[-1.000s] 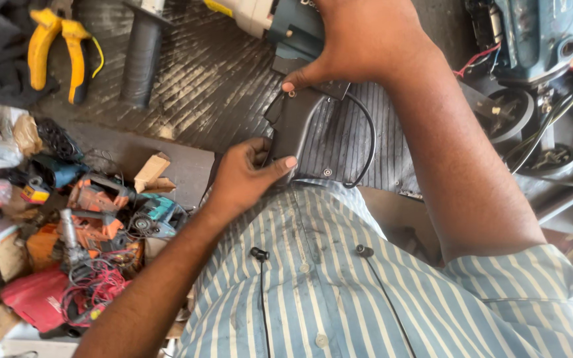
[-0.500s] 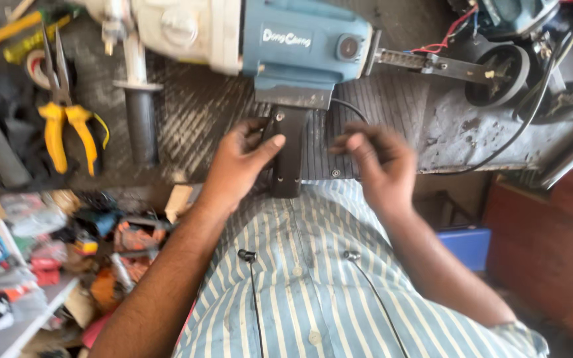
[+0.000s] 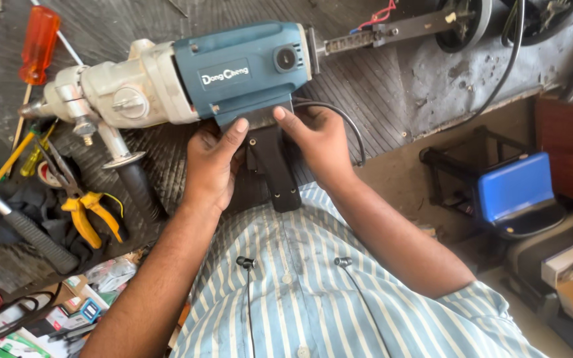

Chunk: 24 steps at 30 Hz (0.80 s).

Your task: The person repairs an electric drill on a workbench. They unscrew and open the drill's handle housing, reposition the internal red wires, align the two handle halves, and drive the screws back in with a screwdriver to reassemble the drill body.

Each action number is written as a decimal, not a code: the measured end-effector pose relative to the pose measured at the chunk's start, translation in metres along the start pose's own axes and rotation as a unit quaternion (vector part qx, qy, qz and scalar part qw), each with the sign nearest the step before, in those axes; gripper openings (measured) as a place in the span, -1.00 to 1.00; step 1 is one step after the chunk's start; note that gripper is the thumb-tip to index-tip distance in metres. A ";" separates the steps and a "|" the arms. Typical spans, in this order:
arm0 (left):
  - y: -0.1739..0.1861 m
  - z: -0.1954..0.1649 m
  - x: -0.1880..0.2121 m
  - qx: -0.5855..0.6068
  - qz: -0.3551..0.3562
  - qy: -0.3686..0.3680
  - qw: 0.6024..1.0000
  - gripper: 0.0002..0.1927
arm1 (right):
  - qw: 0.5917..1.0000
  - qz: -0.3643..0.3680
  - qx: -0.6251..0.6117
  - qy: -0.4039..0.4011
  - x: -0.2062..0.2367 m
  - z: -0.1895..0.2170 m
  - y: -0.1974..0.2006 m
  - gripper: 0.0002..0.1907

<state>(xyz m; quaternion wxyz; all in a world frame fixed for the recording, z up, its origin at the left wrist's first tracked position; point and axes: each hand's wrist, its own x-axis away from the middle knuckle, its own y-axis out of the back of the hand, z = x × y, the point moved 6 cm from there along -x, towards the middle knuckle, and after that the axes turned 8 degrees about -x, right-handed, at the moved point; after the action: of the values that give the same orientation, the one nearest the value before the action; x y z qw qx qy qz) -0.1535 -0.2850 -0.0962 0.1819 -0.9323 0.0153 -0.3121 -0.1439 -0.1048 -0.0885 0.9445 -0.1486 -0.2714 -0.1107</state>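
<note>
Beside drill handle (image 3: 274, 167), both hands curled.

Your hands work over a ribbed dark bench mat (image 3: 366, 86). Right of them, a blue-seated stool (image 3: 515, 192) stands on the dusty floor (image 3: 399, 185).

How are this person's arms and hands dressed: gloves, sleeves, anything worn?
Both the left hand and right hand are bare: no gloves, rings or watch visible. The forearms are uncovered; a short sleeve of a light blue and white striped shirt shows on the right arm.
</note>
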 end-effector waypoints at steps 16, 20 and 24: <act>0.018 0.019 -0.013 0.015 0.135 0.070 0.988 -0.37 | 0.994 0.045 -0.094 0.029 -0.003 -0.033 0.025 -0.38; 0.027 0.035 -0.023 -0.007 0.131 0.087 0.988 -0.45 | 0.995 0.009 -0.082 0.051 -0.008 -0.032 0.030 -0.37; 0.042 0.047 -0.031 -0.045 0.094 0.108 0.989 -0.43 | 0.997 -0.035 0.012 0.060 -0.014 -0.025 0.037 -0.37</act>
<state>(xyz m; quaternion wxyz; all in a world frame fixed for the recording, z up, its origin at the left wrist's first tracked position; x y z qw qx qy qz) -0.1473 -0.3045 -0.1631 0.1657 -0.8947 0.1367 -0.3916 -0.1327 -0.0768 -0.1244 0.9564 -0.1202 -0.2204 -0.1492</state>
